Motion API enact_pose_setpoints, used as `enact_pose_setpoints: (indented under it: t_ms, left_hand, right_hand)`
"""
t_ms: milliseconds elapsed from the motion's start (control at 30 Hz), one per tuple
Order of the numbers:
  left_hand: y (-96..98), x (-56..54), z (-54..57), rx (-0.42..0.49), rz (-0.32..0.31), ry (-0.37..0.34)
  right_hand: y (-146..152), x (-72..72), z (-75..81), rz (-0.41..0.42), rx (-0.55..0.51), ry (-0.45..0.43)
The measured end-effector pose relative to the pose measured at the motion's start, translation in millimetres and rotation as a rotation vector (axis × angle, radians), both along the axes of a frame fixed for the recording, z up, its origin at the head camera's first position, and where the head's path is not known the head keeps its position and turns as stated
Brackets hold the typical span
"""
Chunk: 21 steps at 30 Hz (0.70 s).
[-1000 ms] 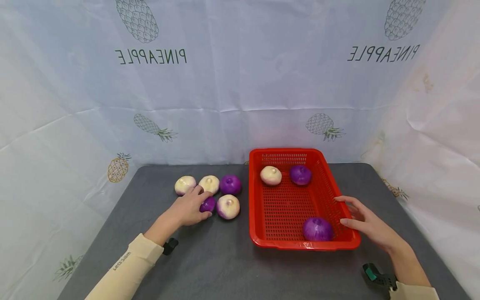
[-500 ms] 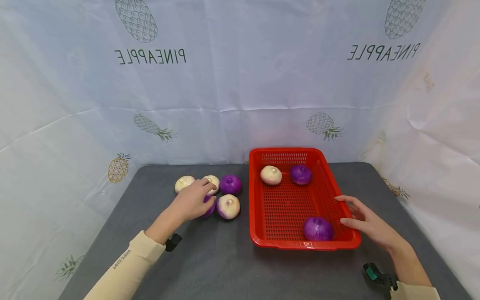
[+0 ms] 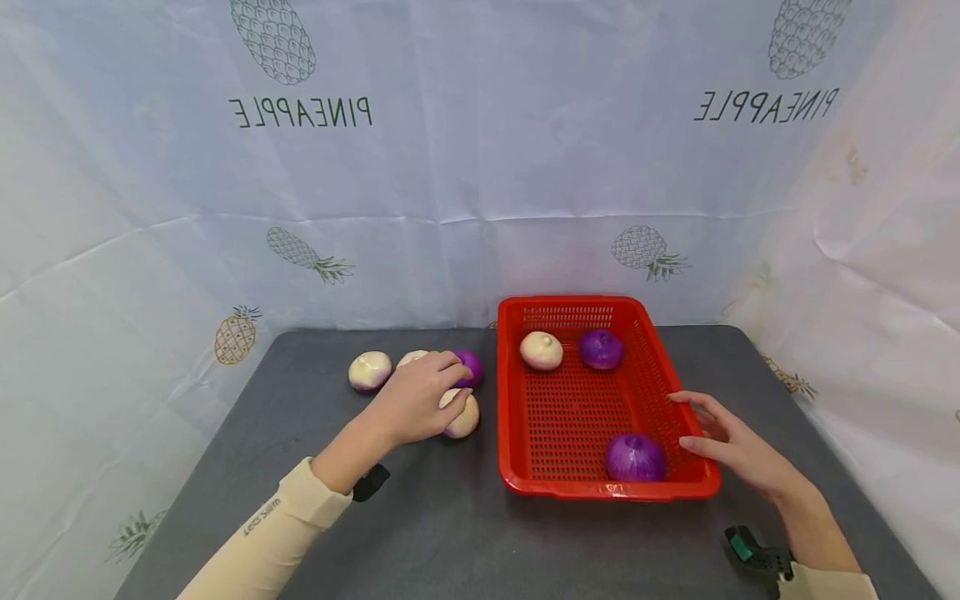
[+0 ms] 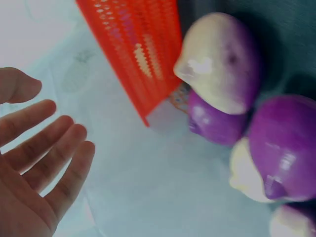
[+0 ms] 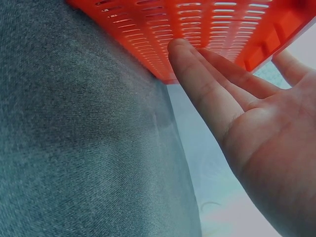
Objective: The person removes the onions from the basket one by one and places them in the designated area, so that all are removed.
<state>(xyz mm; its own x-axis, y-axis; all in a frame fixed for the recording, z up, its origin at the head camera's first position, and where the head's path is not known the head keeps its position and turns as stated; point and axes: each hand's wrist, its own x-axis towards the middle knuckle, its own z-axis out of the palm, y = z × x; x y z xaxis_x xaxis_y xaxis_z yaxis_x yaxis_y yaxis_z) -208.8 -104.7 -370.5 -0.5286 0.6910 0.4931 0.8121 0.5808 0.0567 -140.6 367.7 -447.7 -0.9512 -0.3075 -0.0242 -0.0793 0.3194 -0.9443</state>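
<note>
My left hand (image 3: 420, 396) hovers over a group of turnips and purple onions on the table. Its fingers are spread with nothing between them in the left wrist view. Closest to its fingertips is a white-and-purple turnip (image 3: 467, 417); a purple onion (image 3: 471, 367) shows just behind them. Another purple onion (image 4: 289, 148) is hidden under the hand in the head view. Two more turnips stand at the back, one partly covered. On the right, my right hand (image 3: 738, 450) holds the side of a red plastic basket (image 3: 510, 417), with several fingers against its outer wall below the rim.
Inside the basket lie a turnip (image 3: 542, 351), a purple onion (image 3: 602, 349) at the back, and another purple onion (image 3: 635, 457) at the front right. A white cloth (image 3: 480, 167) with pineapple prints hangs behind the dark grey table (image 3: 442, 533).
My left hand has risen off the front purple onion and moved right, over the front turnip. The right hand and the basket stay where they were.
</note>
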Motion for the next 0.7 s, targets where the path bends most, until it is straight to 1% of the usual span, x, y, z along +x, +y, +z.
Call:
enact_pose_setpoints:
  t_ms: [167,267,367,467,567,700]
  left_hand:
    - [16.4,6.6,8.8,0.009,-0.095,-0.01]
    - [27.2,9.0,13.7,-0.01,-0.145,-0.019]
    - [38.2,11.8,17.5,-0.033,-0.182,-0.007]
    - [49.4,14.9,20.2,-0.075,-0.205,0.001]
    - [61.8,18.5,24.6,-0.14,-0.219,0.001]
    - [80.9,21.5,34.5,-0.226,-0.23,0.016]
  right_hand:
    - [-1.0,0.3,0.7,-0.003,0.001,-0.006]
    - [-0.6,0.3,1.1,-0.001,-0.004,-0.006]
    - [-0.7,-0.1,1.3,-0.002,-0.004,-0.004]
    - [-1.1,0.0,1.0,-0.002,-0.001,-0.005]
    - [-0.9,0.3,0.7,-0.001,0.0,-0.003]
    - [0.3,0.0,0.7,0.005,-0.011,-0.002]
